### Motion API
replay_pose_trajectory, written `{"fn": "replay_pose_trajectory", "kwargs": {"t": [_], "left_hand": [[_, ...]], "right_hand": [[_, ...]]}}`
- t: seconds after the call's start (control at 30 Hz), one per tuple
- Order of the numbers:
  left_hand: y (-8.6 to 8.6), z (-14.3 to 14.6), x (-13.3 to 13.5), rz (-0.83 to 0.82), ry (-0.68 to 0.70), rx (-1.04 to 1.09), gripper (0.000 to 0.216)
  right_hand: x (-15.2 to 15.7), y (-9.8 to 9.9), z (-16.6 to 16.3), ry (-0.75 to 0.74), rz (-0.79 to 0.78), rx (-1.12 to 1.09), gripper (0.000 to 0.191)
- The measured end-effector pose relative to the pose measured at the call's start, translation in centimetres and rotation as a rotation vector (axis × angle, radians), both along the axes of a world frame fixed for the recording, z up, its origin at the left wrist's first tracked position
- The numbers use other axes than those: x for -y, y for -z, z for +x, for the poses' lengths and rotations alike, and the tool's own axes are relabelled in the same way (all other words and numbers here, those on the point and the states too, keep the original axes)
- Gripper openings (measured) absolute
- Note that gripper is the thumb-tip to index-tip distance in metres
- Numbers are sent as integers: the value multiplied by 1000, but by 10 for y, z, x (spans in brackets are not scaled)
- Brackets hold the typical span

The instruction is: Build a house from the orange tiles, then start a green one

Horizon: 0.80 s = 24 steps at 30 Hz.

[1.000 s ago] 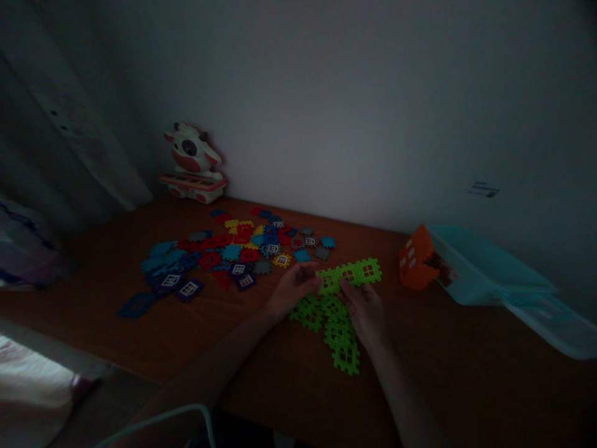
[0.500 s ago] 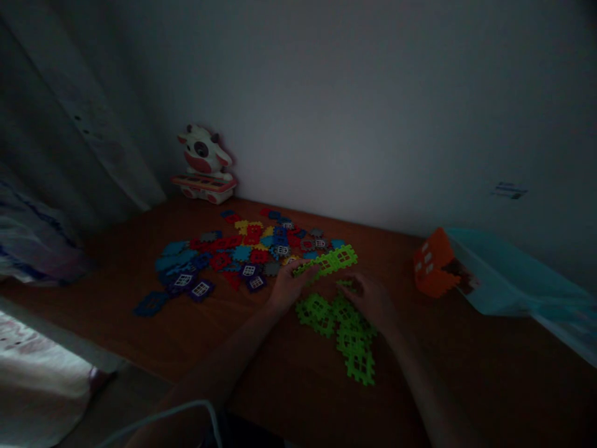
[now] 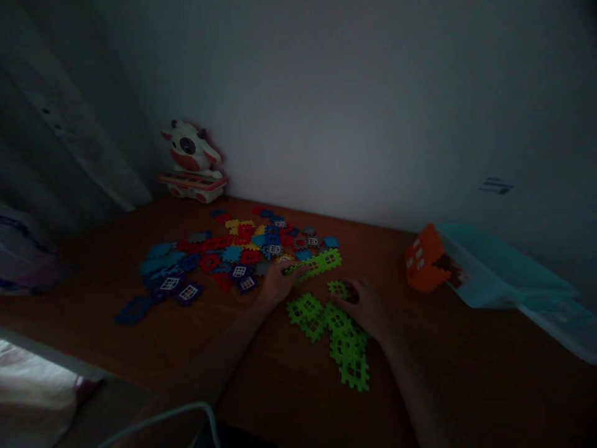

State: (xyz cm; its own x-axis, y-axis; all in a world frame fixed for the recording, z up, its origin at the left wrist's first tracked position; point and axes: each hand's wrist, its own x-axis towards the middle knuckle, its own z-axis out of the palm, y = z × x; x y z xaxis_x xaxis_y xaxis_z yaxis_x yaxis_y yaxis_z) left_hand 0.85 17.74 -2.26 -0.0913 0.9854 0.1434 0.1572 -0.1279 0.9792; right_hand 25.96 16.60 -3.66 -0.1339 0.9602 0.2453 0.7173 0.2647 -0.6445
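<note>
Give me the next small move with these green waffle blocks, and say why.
Probably slide the small green piece by the right hand over to the green strip and slot it on. The left hand has its fingers on that strip's end, steadying it, and the piece lies close by, apart from the larger green cluster.

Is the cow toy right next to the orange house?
No, the cow toy sits at the table's far left, while the orange house is at the far right.
</note>
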Motion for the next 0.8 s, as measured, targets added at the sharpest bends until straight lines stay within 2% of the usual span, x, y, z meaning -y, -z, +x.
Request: {"fn": "replay_pose_trajectory", "kwargs": {"t": [0.23,0.47,0.6,0.8], "left_hand": [[-5,0,3,-24,21,-87,36],[-8,1,6,-6,-38,-36,38],[-9,-1,9,7,-29,-34,37],[0,9,0,84,-66,-102,28]], "right_hand": [[5,2,-3,69,7,37,48],[2,3,3,149,-57,-163,56],[2,0,4,140,-19,-238,46],[4,-6,2,66,138,-87,26]]}}
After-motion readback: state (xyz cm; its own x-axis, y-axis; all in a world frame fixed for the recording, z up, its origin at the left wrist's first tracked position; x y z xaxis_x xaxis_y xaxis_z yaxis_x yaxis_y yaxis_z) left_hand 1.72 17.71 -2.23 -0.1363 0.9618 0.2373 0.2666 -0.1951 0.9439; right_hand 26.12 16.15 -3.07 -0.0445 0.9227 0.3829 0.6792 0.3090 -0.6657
